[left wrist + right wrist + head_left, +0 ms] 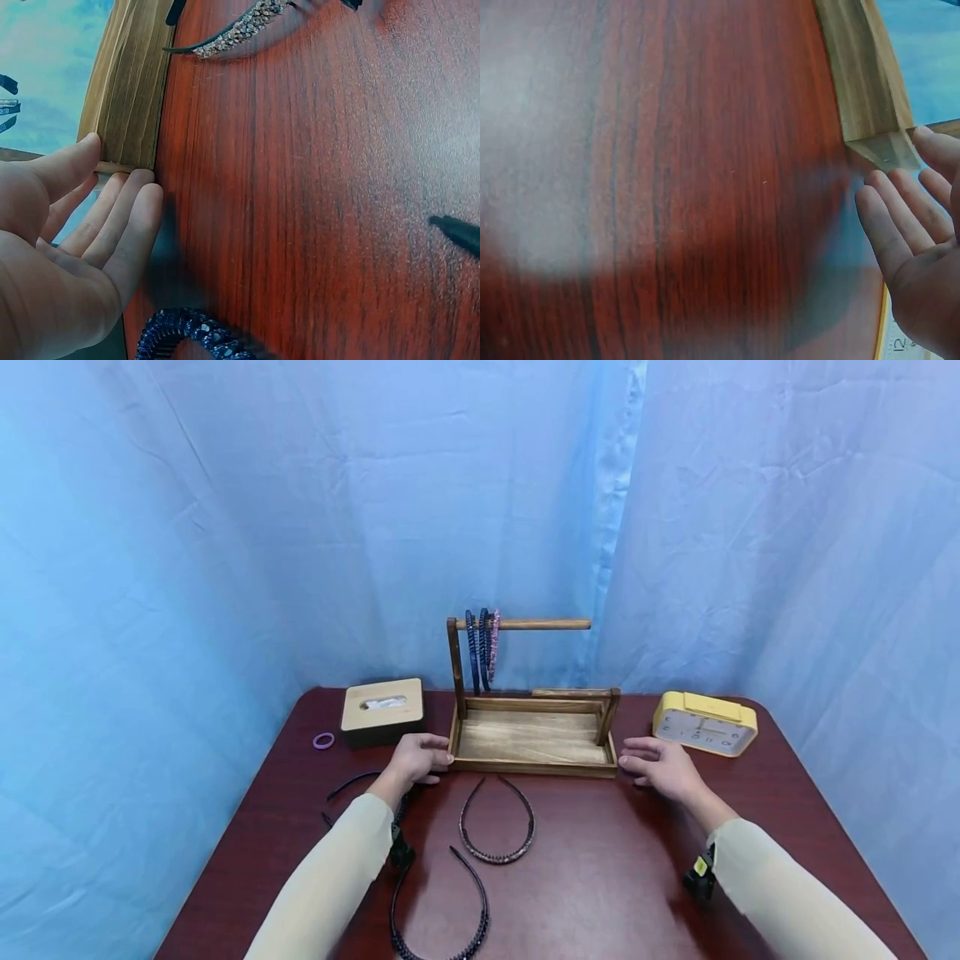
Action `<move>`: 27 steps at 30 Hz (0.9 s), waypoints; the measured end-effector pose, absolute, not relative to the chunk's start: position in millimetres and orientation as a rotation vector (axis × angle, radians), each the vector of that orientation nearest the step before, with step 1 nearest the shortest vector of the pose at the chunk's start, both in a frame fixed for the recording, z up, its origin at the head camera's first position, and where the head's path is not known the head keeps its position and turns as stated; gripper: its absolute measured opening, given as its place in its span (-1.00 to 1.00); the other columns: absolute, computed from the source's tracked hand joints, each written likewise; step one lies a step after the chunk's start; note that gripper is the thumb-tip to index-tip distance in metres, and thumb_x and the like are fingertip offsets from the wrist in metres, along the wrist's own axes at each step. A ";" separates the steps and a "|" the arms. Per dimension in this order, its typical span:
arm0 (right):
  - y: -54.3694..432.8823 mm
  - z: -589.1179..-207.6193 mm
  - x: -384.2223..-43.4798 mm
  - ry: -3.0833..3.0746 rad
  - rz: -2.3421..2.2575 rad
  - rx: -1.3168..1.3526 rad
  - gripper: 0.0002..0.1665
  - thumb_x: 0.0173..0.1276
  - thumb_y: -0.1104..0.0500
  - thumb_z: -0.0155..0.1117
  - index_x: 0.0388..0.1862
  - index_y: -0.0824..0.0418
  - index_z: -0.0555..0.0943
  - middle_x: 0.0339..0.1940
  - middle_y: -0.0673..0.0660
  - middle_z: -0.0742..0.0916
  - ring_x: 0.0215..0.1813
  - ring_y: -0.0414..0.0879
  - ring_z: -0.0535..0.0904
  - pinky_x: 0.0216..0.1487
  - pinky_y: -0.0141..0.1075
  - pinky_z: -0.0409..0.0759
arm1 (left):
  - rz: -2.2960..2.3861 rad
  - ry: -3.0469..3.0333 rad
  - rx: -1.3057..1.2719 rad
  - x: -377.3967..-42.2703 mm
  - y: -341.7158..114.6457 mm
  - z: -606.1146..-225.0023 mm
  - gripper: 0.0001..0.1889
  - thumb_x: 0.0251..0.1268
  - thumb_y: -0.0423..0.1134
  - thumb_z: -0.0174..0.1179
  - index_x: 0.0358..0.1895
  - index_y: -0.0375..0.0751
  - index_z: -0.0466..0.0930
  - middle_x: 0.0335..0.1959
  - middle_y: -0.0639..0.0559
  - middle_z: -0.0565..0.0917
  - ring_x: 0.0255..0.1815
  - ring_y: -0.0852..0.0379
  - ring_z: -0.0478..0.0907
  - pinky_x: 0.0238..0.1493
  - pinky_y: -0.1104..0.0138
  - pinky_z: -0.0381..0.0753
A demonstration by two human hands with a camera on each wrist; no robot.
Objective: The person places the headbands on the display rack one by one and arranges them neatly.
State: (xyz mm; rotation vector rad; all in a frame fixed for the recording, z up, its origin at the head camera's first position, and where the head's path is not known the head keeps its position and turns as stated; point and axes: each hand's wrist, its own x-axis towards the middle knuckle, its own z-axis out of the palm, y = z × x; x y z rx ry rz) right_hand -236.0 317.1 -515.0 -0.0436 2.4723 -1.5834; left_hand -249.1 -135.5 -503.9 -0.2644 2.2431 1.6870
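A wooden headband stand sits at the back of the table, with a shallow tray below and a horizontal rod above. Two dark blue headbands and a pink headband hang at the rod's left end. My left hand touches the tray's left end, thumb at the front corner and fingers extended along the end. At the opposite end my right hand has its fingers extended toward the tray corner; a small gap seems to separate them.
In front of the stand lie a glittery headband and a black headband. Another headband is partly hidden by the left arm. A tissue box and a purple ring are at left, a yellow clock at right.
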 end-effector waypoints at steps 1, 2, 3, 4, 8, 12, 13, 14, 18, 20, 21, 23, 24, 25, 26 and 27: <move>316.0 -516.1 -235.8 2.466 -1.580 -0.052 -0.28 0.49 0.05 0.36 0.46 0.41 0.42 0.25 0.45 0.66 0.08 0.17 0.75 -0.10 -0.09 0.78 | 1.685 2.244 -0.264 -249.0 -135.5 -504.3 -0.54 0.38 -0.38 0.32 0.33 -0.25 0.59 0.01 -0.20 0.78 0.10 -0.19 0.73 -0.17 0.08 0.79; 314.4 -515.7 -235.0 2.461 -1.577 -0.051 -0.29 0.49 0.06 0.35 0.46 0.41 0.43 0.24 0.45 0.67 0.09 0.19 0.74 -0.10 -0.08 0.78 | 1.684 2.245 -0.264 -248.9 -135.4 -504.7 -0.54 0.38 -0.38 0.32 0.33 -0.25 0.59 0.01 -0.19 0.78 0.09 -0.18 0.73 -0.17 0.09 0.79; 312.8 -515.5 -234.5 2.460 -1.570 -0.054 -0.30 0.50 0.06 0.34 0.46 0.41 0.43 0.23 0.44 0.67 0.09 0.19 0.74 -0.10 -0.07 0.78 | 1.683 2.247 -0.264 -248.8 -135.3 -504.9 -0.54 0.38 -0.38 0.32 0.33 -0.24 0.59 0.00 -0.19 0.78 0.09 -0.18 0.73 -0.18 0.09 0.79; 311.4 -515.7 -234.2 2.457 -1.567 -0.050 -0.31 0.50 0.07 0.34 0.46 0.40 0.43 0.23 0.44 0.67 0.11 0.19 0.74 -0.10 -0.07 0.78 | 1.682 2.251 -0.261 -248.6 -135.0 -505.1 -0.54 0.38 -0.38 0.32 0.33 -0.25 0.59 0.00 -0.19 0.78 0.09 -0.18 0.73 -0.19 0.10 0.79; 306.4 -515.9 -234.8 2.455 -1.562 -0.041 -0.37 0.52 0.12 0.31 0.44 0.39 0.45 0.25 0.45 0.66 0.12 0.18 0.73 -0.10 -0.07 0.78 | 1.676 2.267 -0.244 -247.3 -134.3 -505.7 -0.54 0.39 -0.37 0.31 0.34 -0.26 0.58 -0.02 -0.18 0.79 0.07 -0.19 0.73 -0.19 0.10 0.78; 303.5 -516.5 -236.4 2.415 -1.602 -0.002 -0.40 0.52 0.15 0.31 0.43 0.39 0.47 0.25 0.46 0.66 0.12 0.16 0.73 -0.08 -0.07 0.78 | 1.666 2.298 -0.221 -245.0 -133.3 -505.3 -0.55 0.40 -0.39 0.30 0.33 -0.28 0.58 -0.01 -0.20 0.78 0.06 -0.20 0.73 -0.18 0.09 0.77; 303.4 -516.7 -236.7 2.404 -1.609 -0.004 -0.40 0.52 0.16 0.30 0.43 0.40 0.46 0.26 0.47 0.65 0.13 0.16 0.73 -0.07 -0.06 0.78 | 1.663 2.306 -0.218 -244.5 -133.0 -505.0 -0.55 0.40 -0.39 0.30 0.33 -0.28 0.58 -0.01 -0.20 0.78 0.05 -0.20 0.73 -0.19 0.09 0.77; 303.2 -516.8 -236.8 2.391 -1.617 0.004 -0.39 0.52 0.16 0.30 0.44 0.40 0.45 0.27 0.47 0.64 0.14 0.16 0.73 -0.07 -0.06 0.78 | 1.659 2.313 -0.215 -244.0 -132.6 -504.5 -0.55 0.40 -0.39 0.30 0.33 -0.28 0.58 0.00 -0.21 0.78 0.05 -0.20 0.73 -0.19 0.09 0.77; 302.3 -516.1 -236.9 2.358 -1.636 0.030 -0.39 0.52 0.18 0.30 0.45 0.41 0.44 0.29 0.48 0.62 0.16 0.18 0.71 -0.06 -0.05 0.78 | 1.630 2.343 -0.195 -242.1 -132.0 -502.3 -0.56 0.42 -0.39 0.28 0.34 -0.30 0.56 0.03 -0.21 0.77 0.02 -0.18 0.74 -0.22 0.10 0.76; 301.4 -515.1 -236.6 2.353 -1.638 0.030 -0.38 0.52 0.19 0.30 0.45 0.41 0.44 0.30 0.48 0.62 0.17 0.19 0.70 -0.05 -0.04 0.78 | 1.611 2.352 -0.179 -239.9 -133.1 -499.9 -0.56 0.44 -0.37 0.26 0.34 -0.31 0.55 0.03 -0.22 0.76 0.00 -0.19 0.74 -0.20 0.10 0.76; 301.0 -514.7 -236.6 2.353 -1.638 0.029 -0.39 0.52 0.19 0.30 0.45 0.41 0.44 0.30 0.48 0.62 0.17 0.19 0.70 -0.05 -0.04 0.78 | 1.600 2.358 -0.167 -238.3 -134.0 -498.2 -0.57 0.45 -0.36 0.26 0.34 -0.31 0.56 0.03 -0.22 0.76 0.00 -0.19 0.74 -0.20 0.10 0.76; 300.6 -513.7 -236.5 2.360 -1.627 0.019 -0.38 0.52 0.18 0.30 0.46 0.41 0.43 0.30 0.49 0.61 0.17 0.20 0.70 -0.05 -0.04 0.78 | 1.580 2.376 -0.132 -233.6 -137.3 -494.3 -0.59 0.48 -0.34 0.23 0.32 -0.33 0.57 0.02 -0.22 0.77 -0.02 -0.19 0.75 -0.19 0.11 0.76; 300.5 -513.3 -236.5 2.364 -1.621 0.014 -0.38 0.52 0.19 0.29 0.46 0.41 0.43 0.30 0.49 0.61 0.17 0.20 0.70 -0.05 -0.04 0.78 | 1.574 2.382 -0.113 -230.5 -139.8 -492.0 -0.60 0.48 -0.33 0.23 0.31 -0.33 0.58 0.01 -0.22 0.77 -0.02 -0.19 0.75 -0.18 0.12 0.76; 300.6 -512.8 -236.4 2.368 -1.616 0.013 -0.38 0.52 0.19 0.29 0.46 0.41 0.43 0.30 0.49 0.61 0.17 0.20 0.70 -0.05 -0.04 0.78 | 1.577 2.381 -0.098 -227.4 -142.8 -489.6 -0.61 0.48 -0.32 0.23 0.30 -0.32 0.59 0.02 -0.22 0.76 -0.02 -0.19 0.75 -0.16 0.11 0.76; 300.7 -512.3 -236.3 2.370 -1.613 0.014 -0.38 0.52 0.19 0.30 0.45 0.41 0.44 0.30 0.49 0.61 0.17 0.20 0.70 -0.05 -0.04 0.78 | 1.581 2.384 -0.080 -223.9 -146.4 -486.8 -0.62 0.48 -0.32 0.23 0.29 -0.33 0.60 0.02 -0.23 0.76 -0.01 -0.19 0.75 -0.16 0.11 0.76; 301.0 -511.9 -236.3 2.373 -1.608 0.014 -0.39 0.52 0.19 0.30 0.45 0.41 0.44 0.29 0.49 0.61 0.17 0.21 0.70 -0.06 -0.04 0.78 | 1.587 2.386 -0.060 -220.2 -150.6 -483.9 -0.62 0.48 -0.32 0.24 0.28 -0.33 0.61 0.02 -0.24 0.76 0.00 -0.20 0.75 -0.15 0.11 0.77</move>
